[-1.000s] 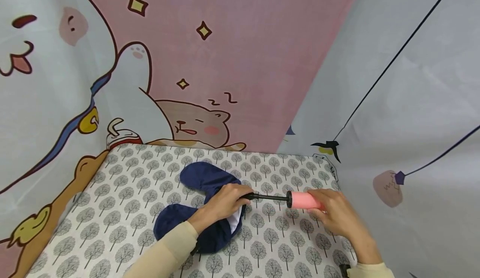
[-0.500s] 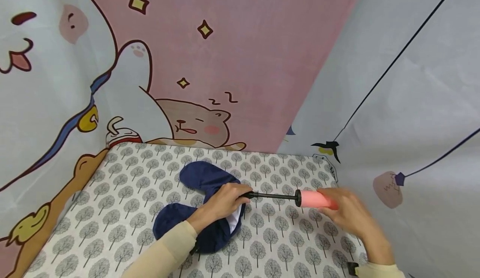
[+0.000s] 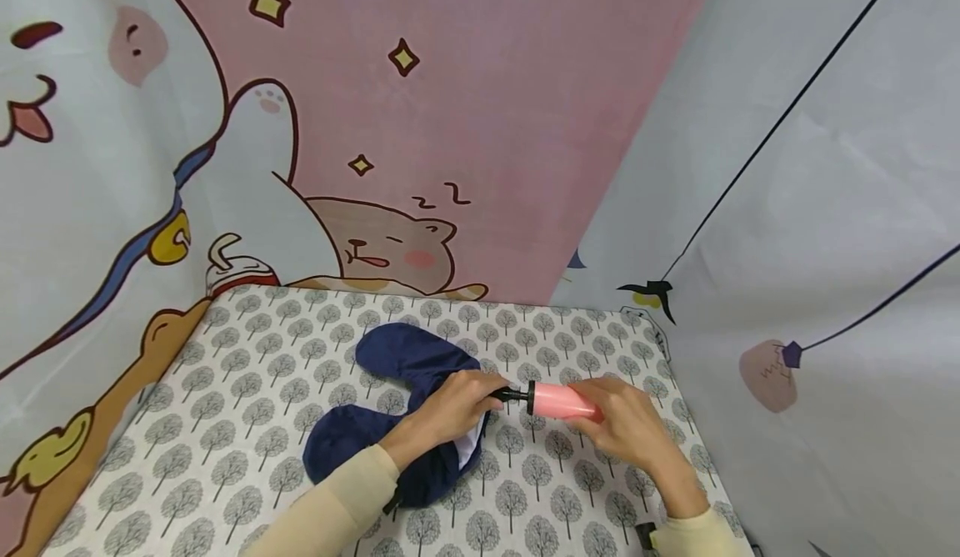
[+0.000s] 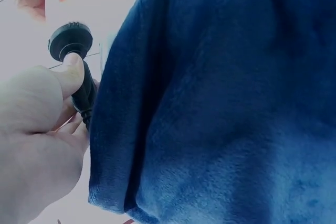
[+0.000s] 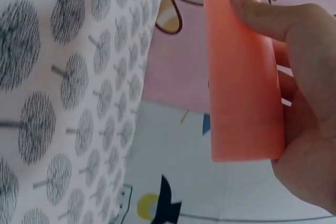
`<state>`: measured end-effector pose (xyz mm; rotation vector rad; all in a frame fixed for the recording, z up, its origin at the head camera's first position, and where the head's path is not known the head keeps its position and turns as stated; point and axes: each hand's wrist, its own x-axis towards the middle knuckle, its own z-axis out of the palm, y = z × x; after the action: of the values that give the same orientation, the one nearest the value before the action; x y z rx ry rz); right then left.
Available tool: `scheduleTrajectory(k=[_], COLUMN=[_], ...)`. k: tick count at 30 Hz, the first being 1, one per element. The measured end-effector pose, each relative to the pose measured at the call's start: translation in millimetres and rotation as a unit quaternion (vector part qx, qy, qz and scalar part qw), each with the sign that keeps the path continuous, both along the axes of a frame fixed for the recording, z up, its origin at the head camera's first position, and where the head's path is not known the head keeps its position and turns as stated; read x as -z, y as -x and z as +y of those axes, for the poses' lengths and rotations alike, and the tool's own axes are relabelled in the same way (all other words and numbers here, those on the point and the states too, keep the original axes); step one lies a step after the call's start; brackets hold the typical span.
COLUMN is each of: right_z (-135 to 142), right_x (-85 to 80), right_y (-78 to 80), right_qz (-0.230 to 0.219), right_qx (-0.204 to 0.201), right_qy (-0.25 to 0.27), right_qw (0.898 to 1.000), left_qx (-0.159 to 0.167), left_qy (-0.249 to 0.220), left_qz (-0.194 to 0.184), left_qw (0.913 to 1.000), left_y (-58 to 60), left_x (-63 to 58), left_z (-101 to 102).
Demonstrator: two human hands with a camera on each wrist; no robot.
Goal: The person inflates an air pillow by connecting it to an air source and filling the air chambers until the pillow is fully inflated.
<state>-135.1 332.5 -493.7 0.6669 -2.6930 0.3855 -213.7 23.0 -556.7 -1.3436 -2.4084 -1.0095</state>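
Note:
A hand pump with a pink barrel (image 3: pixel 553 400) and a black end lies level between both hands. My right hand (image 3: pixel 626 425) wraps round the barrel; in the right wrist view its thumb rests along the pink side. The pump's black end (image 4: pixel 83 95) is held in the left hand (image 3: pixel 454 405), close against the edge of a navy plush U-shaped neck pillow (image 3: pixel 401 352). Only a short piece of rod shows between the hand and the barrel. A white lining (image 3: pixel 468 443) shows at the pillow's edge below the left hand. Where the black end meets the pillow is hidden.
A white cloth printed with grey trees (image 3: pixel 277 390) covers the table. A pink and white cartoon curtain (image 3: pixel 510 123) hangs behind, and a pale one (image 3: pixel 825 190) stands close on the right.
The right hand first drew the pink barrel right, baring more black rod, then pushed it back left, so little rod shows now. The left hand and pillow stayed almost in place.

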Motion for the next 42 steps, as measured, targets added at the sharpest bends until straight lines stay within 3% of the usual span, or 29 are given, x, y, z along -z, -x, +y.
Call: scheduleTrajectory(k=[6, 9, 11, 18, 23, 29, 36, 42], right_z=[-10.6, -5.6, 0.3, 24.9, 43.6, 70.4, 91.6, 65.0], right_x=[1.6, 0.9, 0.3, -0.6, -4.0, -11.8, -18.2, -11.8], right_y=[5.3, 5.0, 3.8, -1.2, -4.5, -11.1, -16.4, -12.7], right_qz=[0.011, 0.004, -0.001, 0.011, 0.024, -0.024, -0.026, -0.031], right_qx=[-0.002, 0.001, 0.002, -0.008, -0.001, 0.025, 0.049, 0.031], right_qy=[-0.020, -0.028, -0.029, -0.012, -0.019, -0.010, -0.001, -0.005], right_qw=[1.000, 1.000, 1.000, 1.000, 1.000, 0.999, 0.998, 0.999], left_qx=[-0.014, -0.018, -0.012, 0.003, 0.010, 0.009, 0.003, 0.026], left_qy=[0.042, 0.054, 0.053, 0.022, 0.029, 0.021, 0.015, -0.001], left_qz=[-0.019, -0.020, -0.019, -0.010, -0.027, -0.039, -0.032, -0.023], left_qw=[0.9988, 0.9982, 0.9984, 0.9997, 0.9992, 0.9990, 0.9994, 0.9994], left_y=[-9.0, -9.7, -8.3, 10.8, 5.0, -3.8, -2.0, 0.9], left_x=[-21.9, -26.1, -24.7, 15.2, 0.5, -17.6, -19.1, -14.6], left_z=[-1.7, -1.5, -1.6, -2.1, -6.3, -12.3, -15.8, -14.6])
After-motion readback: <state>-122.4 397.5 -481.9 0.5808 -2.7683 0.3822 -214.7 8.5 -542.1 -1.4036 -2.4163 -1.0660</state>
